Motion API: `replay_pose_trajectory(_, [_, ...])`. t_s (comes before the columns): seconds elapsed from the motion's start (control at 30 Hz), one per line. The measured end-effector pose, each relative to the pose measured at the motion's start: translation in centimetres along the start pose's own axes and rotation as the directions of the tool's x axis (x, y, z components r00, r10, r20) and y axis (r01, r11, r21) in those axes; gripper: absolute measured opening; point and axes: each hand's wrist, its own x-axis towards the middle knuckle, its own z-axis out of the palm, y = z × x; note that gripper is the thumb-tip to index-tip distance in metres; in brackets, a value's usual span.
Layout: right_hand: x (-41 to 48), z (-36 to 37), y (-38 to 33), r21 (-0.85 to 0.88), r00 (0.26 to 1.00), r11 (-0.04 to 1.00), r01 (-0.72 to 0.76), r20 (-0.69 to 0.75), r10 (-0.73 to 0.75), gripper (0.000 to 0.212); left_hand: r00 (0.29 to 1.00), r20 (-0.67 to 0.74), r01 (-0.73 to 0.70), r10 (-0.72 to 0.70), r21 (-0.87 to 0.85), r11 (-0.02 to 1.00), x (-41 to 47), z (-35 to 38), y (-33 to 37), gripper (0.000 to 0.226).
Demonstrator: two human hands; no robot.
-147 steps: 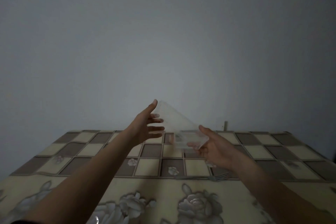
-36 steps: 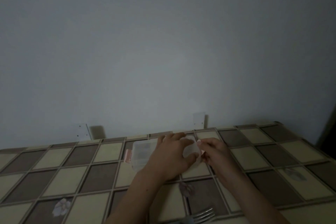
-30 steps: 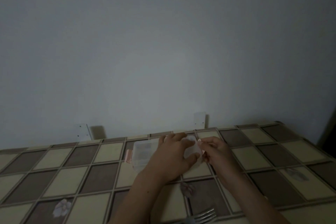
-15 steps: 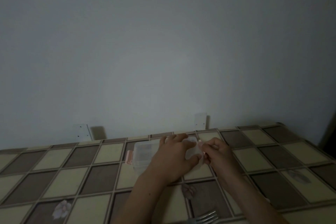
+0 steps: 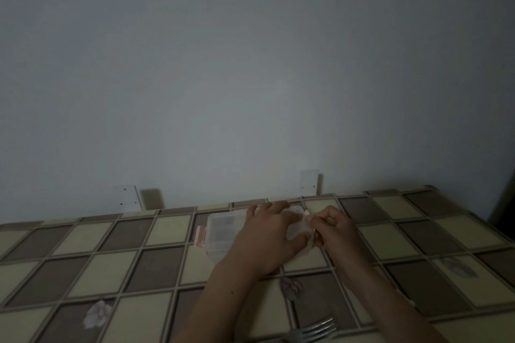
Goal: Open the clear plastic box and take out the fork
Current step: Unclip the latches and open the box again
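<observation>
The clear plastic box lies on the checkered tablecloth, its lid down and a pink latch showing on its left end. My left hand lies flat over the box's right half and holds it. My right hand pinches the pink latch at the box's right end with curled fingers. A metal fork lies on the cloth at the bottom edge of the view, tines pointing right, between my forearms. The box's inside is hidden.
A pale wall rises just behind the table. Two white wall plates sit on it at table height. The table's right edge runs off beside a dark gap.
4.9 s ago both hands held the box open in the air; now it lies shut on the table under my hands. Over the last second the hands barely move, the right fingers working at the right latch.
</observation>
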Motion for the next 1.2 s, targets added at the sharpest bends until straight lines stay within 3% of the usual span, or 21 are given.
replay_pose_trajectory(0.23, [-0.03, -0.15, -0.01, -0.033, 1.0, 0.999, 0.004, 0.001, -0.004, 0.031, 0.999, 0.017, -0.045, 0.044, 0.063, 0.997, -0.15, -0.3, 0.06, 0.063])
replay_pose_trajectory(0.4, [-0.41, -0.44, 0.0, 0.042, 0.999, 0.999, -0.015, 0.044, 0.013, 0.028, 0.994, 0.052, -0.101, 0.092, 0.189, 0.977, -0.4, -0.43, 0.11, 0.056])
replay_pose_trajectory(0.57, [-0.58, -0.66, 0.18, 0.08, 0.998, 0.996, -0.033, 0.054, 0.028, 0.025, 0.994, 0.063, -0.1, 0.089, 0.207, 0.973, -0.41, -0.55, 0.29, 0.058])
replay_pose_trajectory(1.2, [-0.54, -0.54, -0.21, -0.035, 1.0, 0.999, 0.02, 0.016, -0.019, 0.023, 0.995, 0.07, -0.083, 0.07, 0.207, 0.975, -0.36, -0.65, 0.53, 0.056])
